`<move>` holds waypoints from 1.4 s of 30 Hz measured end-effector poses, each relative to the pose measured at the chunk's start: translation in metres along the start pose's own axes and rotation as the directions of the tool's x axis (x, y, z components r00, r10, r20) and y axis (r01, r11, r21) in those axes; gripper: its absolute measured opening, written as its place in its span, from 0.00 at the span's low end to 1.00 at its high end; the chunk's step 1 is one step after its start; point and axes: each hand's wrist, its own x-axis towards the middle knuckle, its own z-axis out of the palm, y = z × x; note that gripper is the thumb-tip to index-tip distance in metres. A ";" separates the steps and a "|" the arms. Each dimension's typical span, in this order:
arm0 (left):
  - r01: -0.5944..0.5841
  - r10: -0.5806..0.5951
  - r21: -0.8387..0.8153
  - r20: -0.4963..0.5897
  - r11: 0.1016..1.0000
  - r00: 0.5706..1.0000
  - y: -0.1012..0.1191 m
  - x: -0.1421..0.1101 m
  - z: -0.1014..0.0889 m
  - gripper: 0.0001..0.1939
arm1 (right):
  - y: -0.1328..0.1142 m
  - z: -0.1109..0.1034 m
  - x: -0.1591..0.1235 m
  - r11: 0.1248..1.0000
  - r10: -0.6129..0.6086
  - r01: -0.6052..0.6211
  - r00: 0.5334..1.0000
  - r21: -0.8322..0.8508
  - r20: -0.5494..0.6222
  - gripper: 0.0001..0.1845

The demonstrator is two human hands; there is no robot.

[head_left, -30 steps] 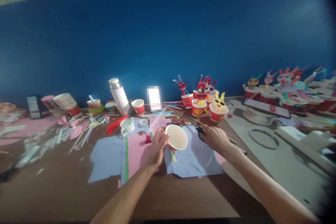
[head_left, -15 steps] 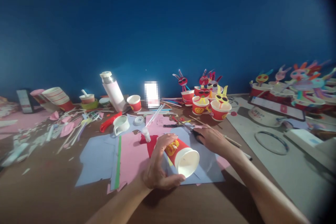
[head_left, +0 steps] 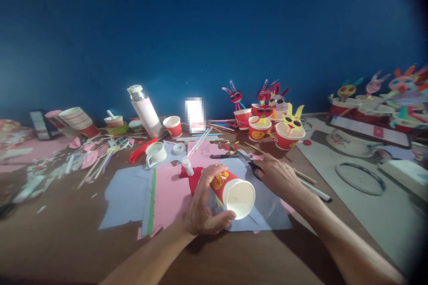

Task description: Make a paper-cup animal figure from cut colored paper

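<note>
My left hand (head_left: 207,207) is wrapped around a red paper cup (head_left: 223,183) with yellow print. The cup lies tilted on its side, its white open mouth facing me. To the right, my right hand (head_left: 276,173) has its fingers closed on the black handles of a pair of scissors (head_left: 254,168), whose blades point away to the left. Under both hands are sheets of blue paper (head_left: 270,213) and pink paper (head_left: 169,196). Beside the cup is a piece of red paper (head_left: 195,181) with a small bottle (head_left: 187,167) near it.
Behind stand red cups with paper rabbit figures (head_left: 290,133), a thermos (head_left: 145,111) and a lone cup (head_left: 173,126). Paper scraps (head_left: 67,164) and stacked cups (head_left: 80,120) are on the left. A black pen (head_left: 225,156), a tape roll (head_left: 179,149) and a white mug (head_left: 156,153) lie around the paper.
The view has shifted slightly. The cup in my left hand has turned a little, its mouth facing me more squarely. My right hand stays at the scissors.
</note>
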 end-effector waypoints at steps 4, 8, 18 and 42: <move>0.053 -0.053 0.036 -0.003 0.998 0.999 0.007 0.002 0.002 0.31 | 0.006 0.005 0.002 0.999 -0.038 0.038 0.999 0.001 -0.006 0.13; 0.081 -0.081 0.043 -0.006 0.996 0.997 0.009 0.002 0.003 0.30 | 0.006 0.004 0.004 0.999 -0.031 0.032 0.998 0.018 -0.050 0.15; 0.260 -0.330 -0.260 -0.279 0.930 0.902 -0.007 -0.001 0.005 0.24 | -0.029 -0.022 -0.022 0.774 -0.289 0.427 0.895 0.467 -0.340 0.26; 0.588 -0.623 -0.388 0.043 0.710 0.781 -0.010 0.004 0.002 0.18 | -0.039 0.013 -0.011 -0.542 -0.276 -0.062 0.955 0.838 -0.108 0.26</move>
